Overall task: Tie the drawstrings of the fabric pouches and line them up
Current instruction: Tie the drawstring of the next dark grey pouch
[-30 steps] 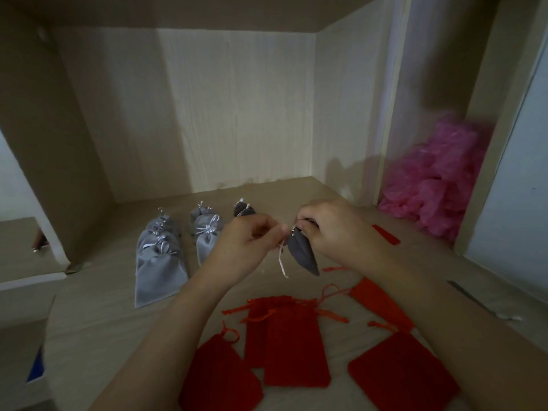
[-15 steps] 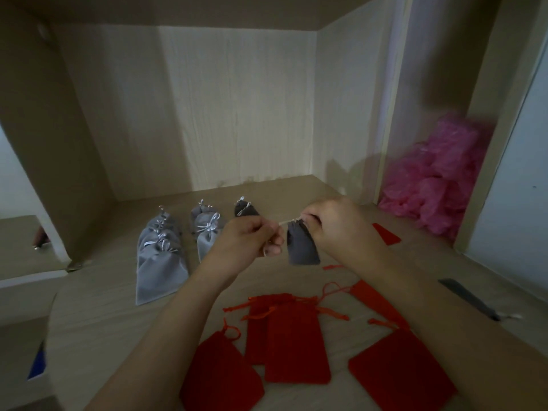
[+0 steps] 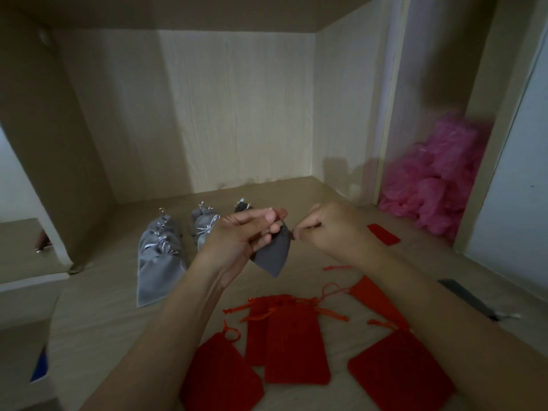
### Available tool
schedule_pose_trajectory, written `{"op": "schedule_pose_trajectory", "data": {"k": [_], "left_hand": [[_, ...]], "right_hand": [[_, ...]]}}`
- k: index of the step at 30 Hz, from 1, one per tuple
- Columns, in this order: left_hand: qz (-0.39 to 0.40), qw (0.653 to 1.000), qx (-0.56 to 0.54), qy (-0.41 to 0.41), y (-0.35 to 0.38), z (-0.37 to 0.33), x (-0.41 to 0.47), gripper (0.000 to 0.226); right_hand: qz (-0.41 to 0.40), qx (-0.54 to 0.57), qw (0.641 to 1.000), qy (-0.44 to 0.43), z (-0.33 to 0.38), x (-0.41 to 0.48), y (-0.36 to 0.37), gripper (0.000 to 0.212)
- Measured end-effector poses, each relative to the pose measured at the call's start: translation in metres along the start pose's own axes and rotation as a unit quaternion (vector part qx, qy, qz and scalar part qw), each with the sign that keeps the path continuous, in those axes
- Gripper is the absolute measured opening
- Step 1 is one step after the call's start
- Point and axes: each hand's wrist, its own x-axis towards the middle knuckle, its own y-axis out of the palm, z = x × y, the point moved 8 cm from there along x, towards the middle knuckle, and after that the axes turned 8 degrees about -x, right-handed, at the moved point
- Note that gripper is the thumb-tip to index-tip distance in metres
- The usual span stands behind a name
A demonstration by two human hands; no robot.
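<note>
Left hand [image 3: 237, 235] holds the dark grey pouch [image 3: 274, 256] up off the counter [image 3: 103, 292]. Its grip is curled round the upper body, with thumb and forefinger up by the neck. The pouch hangs below and right of that grip, bottom corner pointing down.

Right hand [image 3: 335, 226] is just right of the neck, grip pressed together in a pinch on what looks like the drawstring [image 3: 290, 231]. The cord is too thin and dark to trace. I can't tell if a knot is formed yet.

Step in hand, as I judge it: cinching and tying this pouch.

To do it well:
- Hold the left grip close under the neck so the gathers don't slip open.
- Pull the cord straight away from the left grip, level, not upward, so the neck closes evenly.
- Pinch near the neck, not at the cord end, for control of the loop.
- Seat the knot against the fabric before letting go.

Beyond the left grip, tied pouches sit in rows on the counter: light grey pouches [image 3: 160, 262] and 1 dark tied pouch [image 3: 243, 206] at the far right end. The held pouch likely goes beside that one.

Below both grips, nearer the person, lie several red pouches [image 3: 293, 342], flat with cords loose, apparently not yet tied.
</note>
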Motion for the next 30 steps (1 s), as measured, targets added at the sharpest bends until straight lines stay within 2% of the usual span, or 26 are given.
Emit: {"op": "schedule_pose_trajectory", "data": {"k": [1,3,6,8,10,16,17,18,20,21,22,24,27,30], "left_hand": [[0.002,1.0,-0.003,0.006,0.0,-0.001,0.0,0.013],[0.002,1.0,0.01,0.022,-0.001,-0.004,0.0,0.011],[-0.012,0.997,0.049,0.059,-0.003,-0.009,-0.001,0.013],[-0.009,0.991,0.095,0.093,0.001,-0.013,-0.003,0.015],[0.005,0.983,0.132,0.124,0.006,-0.016,-0.006,0.018],[0.001,0.977,0.139,0.162,0.007,-0.028,-0.009,0.021],[0.004,0.976,0.142,0.162,0.007,-0.029,-0.009,0.02],[0.007,0.977,0.144,0.157,0.006,-0.029,-0.009,0.02],[0.01,0.979,0.151,0.135,0.002,-0.027,-0.006,0.022],[0.009,0.98,0.156,0.123,-0.001,-0.025,-0.005,0.022],[0.007,0.981,0.158,0.112,-0.003,-0.023,-0.004,0.022],[0.007,0.982,0.159,0.1,-0.006,-0.023,-0.003,0.018],[0.005,0.983,0.142,0.112,-0.005,-0.027,-0.005,0.015],[-0.035,0.991,0.059,0.117,-0.011,-0.028,-0.003,0.013]], "right_hand": [[0.025,0.077,0.996,0.039,-0.004,-0.001,0.0,0.011],[0.084,0.209,0.968,0.111,-0.008,-0.005,0.008,0.007],[0.15,0.393,0.889,0.184,-0.007,-0.012,0.021,0.004],[0.176,0.485,0.83,0.211,-0.003,-0.015,0.026,0.009],[0.192,0.531,0.796,0.218,0.003,-0.017,0.027,0.015],[0.147,0.612,0.76,0.162,0.013,-0.012,0.029,0.016],[0.136,0.613,0.764,0.147,0.015,-0.012,0.028,0.017],[0.119,0.588,0.791,0.123,0.015,-0.011,0.027,0.017],[0.07,0.456,0.885,0.062,0.016,-0.008,0.016,0.016],[0.04,0.391,0.919,0.035,0.018,-0.008,0.01,0.018],[0.013,0.354,0.935,0.016,0.02,-0.007,0.005,0.019],[-0.023,0.348,0.937,0.009,0.023,-0.009,-0.002,0.02],[-0.035,0.401,0.915,0.027,0.025,-0.011,-0.006,0.018],[-0.02,0.435,0.899,0.044,0.026,-0.012,0.0,0.015]]}}
